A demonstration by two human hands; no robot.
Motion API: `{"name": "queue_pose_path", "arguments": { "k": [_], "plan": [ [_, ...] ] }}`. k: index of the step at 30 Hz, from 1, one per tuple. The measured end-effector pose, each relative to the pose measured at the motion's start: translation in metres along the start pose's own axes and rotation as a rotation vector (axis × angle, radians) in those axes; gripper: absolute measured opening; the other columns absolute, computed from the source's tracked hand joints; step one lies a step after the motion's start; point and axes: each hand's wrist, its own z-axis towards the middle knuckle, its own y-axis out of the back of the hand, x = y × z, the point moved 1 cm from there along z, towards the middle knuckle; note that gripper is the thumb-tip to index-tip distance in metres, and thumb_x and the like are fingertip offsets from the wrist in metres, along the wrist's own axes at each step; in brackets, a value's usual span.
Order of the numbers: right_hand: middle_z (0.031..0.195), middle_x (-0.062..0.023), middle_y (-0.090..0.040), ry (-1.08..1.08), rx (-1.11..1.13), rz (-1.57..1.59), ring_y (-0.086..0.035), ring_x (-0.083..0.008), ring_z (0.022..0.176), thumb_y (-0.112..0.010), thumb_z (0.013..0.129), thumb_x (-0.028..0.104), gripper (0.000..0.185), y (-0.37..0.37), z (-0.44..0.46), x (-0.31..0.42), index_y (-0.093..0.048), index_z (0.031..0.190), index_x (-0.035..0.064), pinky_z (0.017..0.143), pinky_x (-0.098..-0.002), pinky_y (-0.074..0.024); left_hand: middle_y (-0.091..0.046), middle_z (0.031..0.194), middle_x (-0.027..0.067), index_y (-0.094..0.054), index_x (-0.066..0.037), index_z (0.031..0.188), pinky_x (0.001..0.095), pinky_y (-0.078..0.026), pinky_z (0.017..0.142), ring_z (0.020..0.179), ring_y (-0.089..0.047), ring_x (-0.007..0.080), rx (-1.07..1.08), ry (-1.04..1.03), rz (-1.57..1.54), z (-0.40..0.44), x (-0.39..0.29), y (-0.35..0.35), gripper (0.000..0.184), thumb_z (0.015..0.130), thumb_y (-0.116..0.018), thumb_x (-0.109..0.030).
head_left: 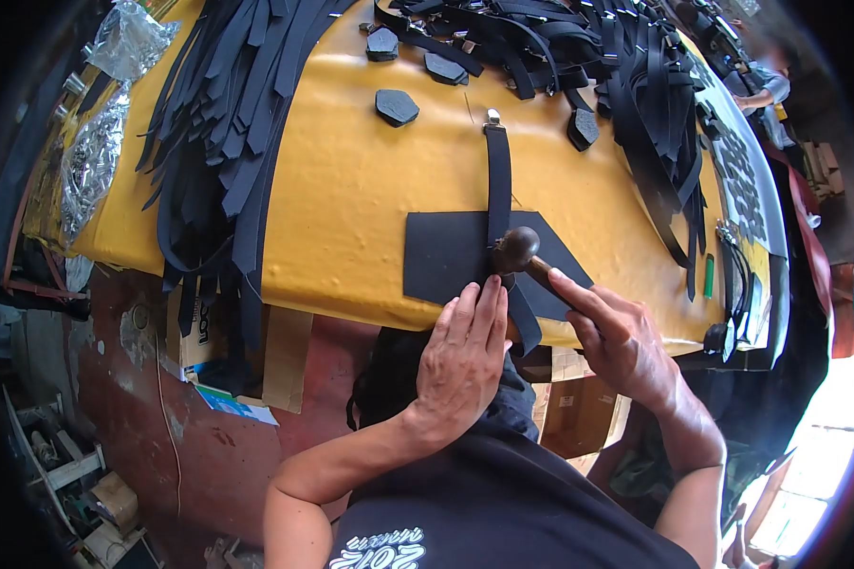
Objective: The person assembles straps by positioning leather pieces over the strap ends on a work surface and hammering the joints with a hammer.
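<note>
A black strap (499,180) with a metal clip (492,118) at its far end runs down over a dark flat mat (443,254) at the table's near edge. Its lower end curls over the edge. My left hand (465,346) lies with fingers stretched out, the fingertips by the strap just below the hammer head. In my right hand (624,343) is the handle of a hammer (519,248), its rounded dark head over the strap. What lies under the head is hidden.
Several dark angular pieces (396,107) rest on the yellow-covered table (351,190). Bundles of black straps (237,104) hang at left, with more straps (655,104) at right. Bags of metal parts (93,171) stand far left; a green object (709,276) lies right. Another person (773,87) is beyond.
</note>
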Motion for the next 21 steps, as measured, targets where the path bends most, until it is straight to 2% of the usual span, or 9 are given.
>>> {"name": "queue_pose_path", "arguments": {
  "k": [1, 4, 7, 10, 13, 17, 19, 21],
  "plan": [
    [0.088, -0.0205, -0.067, -0.023, 0.038, -0.014, -0.066, -0.0379, 0.072, -0.066, 0.089, -0.007, 0.056, 0.004, 0.004, 0.003, -0.058, 0.143, 0.0083, 0.066, -0.0423, -0.0528, -0.049, 0.149, 0.0166, -0.045, 0.004, 0.148, 0.0415, -0.045, 0.110, 0.132, -0.052, 0.0326, -0.001, -0.005, 0.048, 0.001, -0.002, -0.002, 0.079, 0.082, -0.080, -0.021],
    [0.082, -0.0187, -0.064, 0.051, 0.021, 0.001, -0.062, -0.0372, 0.067, -0.065, 0.089, -0.006, 0.057, 0.003, 0.011, 0.002, -0.058, 0.144, 0.0076, 0.063, -0.0431, -0.0511, -0.050, 0.147, 0.0178, -0.047, 0.006, 0.145, 0.0389, -0.048, 0.107, 0.130, -0.054, 0.0324, 0.033, -0.013, 0.156, 0.004, -0.008, -0.002, 0.076, 0.083, -0.079, -0.023],
    [0.075, -0.0108, -0.056, 0.133, -0.063, 0.006, -0.058, -0.0294, 0.060, -0.065, 0.088, -0.006, 0.068, 0.003, 0.016, -0.002, -0.052, 0.151, 0.0168, 0.055, -0.0415, -0.0479, -0.051, 0.145, 0.0188, -0.052, 0.008, 0.140, 0.0363, -0.051, 0.104, 0.127, -0.055, 0.0328, 0.041, -0.040, 0.243, 0.007, -0.010, -0.001, 0.068, 0.086, -0.076, -0.024],
    [0.071, -0.0108, -0.054, 0.196, -0.157, -0.030, -0.057, -0.0278, 0.058, -0.065, 0.088, -0.006, 0.065, 0.019, 0.014, 0.008, -0.054, 0.150, 0.0142, 0.054, -0.0416, -0.0462, -0.051, 0.143, 0.0192, -0.056, 0.009, 0.136, 0.0348, -0.053, 0.102, 0.125, -0.056, 0.0328, 0.041, -0.070, 0.275, 0.008, -0.010, 0.000, 0.059, 0.089, -0.072, -0.023],
    [0.069, -0.0095, -0.053, 0.187, -0.080, -0.118, -0.055, -0.0256, 0.055, -0.068, 0.089, -0.003, 0.061, 0.026, 0.017, 0.010, -0.056, 0.147, 0.0123, 0.051, -0.0406, -0.0439, -0.053, 0.140, 0.0193, -0.057, 0.010, 0.134, 0.0350, -0.054, 0.100, 0.123, -0.057, 0.0324, 0.071, -0.062, 0.265, 0.012, -0.012, 0.004, 0.055, 0.091, -0.070, -0.022],
    [0.070, -0.0126, -0.055, 0.194, 0.020, -0.130, -0.055, -0.0292, 0.056, -0.067, 0.088, -0.006, 0.054, 0.026, 0.032, 0.016, -0.063, 0.139, 0.0084, 0.055, -0.0405, -0.0443, -0.056, 0.134, 0.0203, -0.057, 0.011, 0.133, 0.0364, -0.055, 0.098, 0.120, -0.059, 0.0334, 0.076, -0.070, 0.277, 0.015, -0.012, 0.004, 0.053, 0.092, -0.068, -0.020],
    [0.070, -0.0126, -0.056, 0.181, -0.018, -0.123, -0.055, -0.0289, 0.056, -0.068, 0.087, -0.007, 0.055, 0.028, 0.032, 0.016, -0.063, 0.140, 0.0097, 0.055, -0.0404, -0.0447, -0.058, 0.132, 0.0205, -0.058, 0.011, 0.131, 0.0366, -0.056, 0.097, 0.119, -0.060, 0.0341, 0.030, -0.087, 0.292, 0.013, -0.011, 0.001, 0.051, 0.092, -0.068, -0.020],
    [0.072, -0.0131, -0.058, 0.163, -0.165, -0.057, -0.056, -0.0289, 0.058, -0.068, 0.087, -0.008, 0.057, 0.039, 0.026, 0.022, -0.062, 0.140, 0.0117, 0.055, -0.0400, -0.0452, -0.058, 0.130, 0.0206, -0.059, 0.011, 0.130, 0.0367, -0.056, 0.096, 0.118, -0.060, 0.0343, 0.012, -0.076, 0.283, 0.011, -0.013, -0.002, 0.049, 0.092, -0.067, -0.020]
  ]
}}
